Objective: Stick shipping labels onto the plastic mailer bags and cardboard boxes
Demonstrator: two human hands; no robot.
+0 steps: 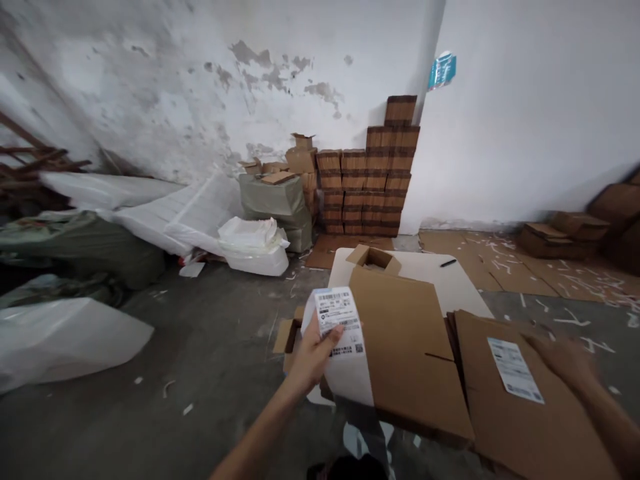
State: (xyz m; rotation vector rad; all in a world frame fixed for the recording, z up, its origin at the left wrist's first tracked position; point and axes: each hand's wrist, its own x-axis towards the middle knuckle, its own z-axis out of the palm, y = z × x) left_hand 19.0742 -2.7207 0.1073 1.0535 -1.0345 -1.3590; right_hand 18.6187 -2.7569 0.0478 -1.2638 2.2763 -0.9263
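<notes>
My left hand (pixel 316 353) is closed around a strip of printed shipping labels (pixel 343 317), thumb on the front, with pale backing paper trailing below. A stack of flattened cardboard boxes (pixel 400 333) lies beside it on the white table. Further right, another flattened cardboard box (pixel 490 413) carries a stuck-on shipping label (pixel 515 370). Over that box's right part is my right hand (pixel 560 357), smeared by motion. Its fingers are too blurred to read, and whether it touches the cardboard is unclear.
A black pen (pixel 448 263) and a small open carton (pixel 374 259) sit on the white table (pixel 425 263). Another open carton (pixel 290 337) stands at its left. Bundled cardboard (pixel 367 183) is stacked by the wall. White wrapped packs (pixel 255 247) and paper scraps lie on the floor.
</notes>
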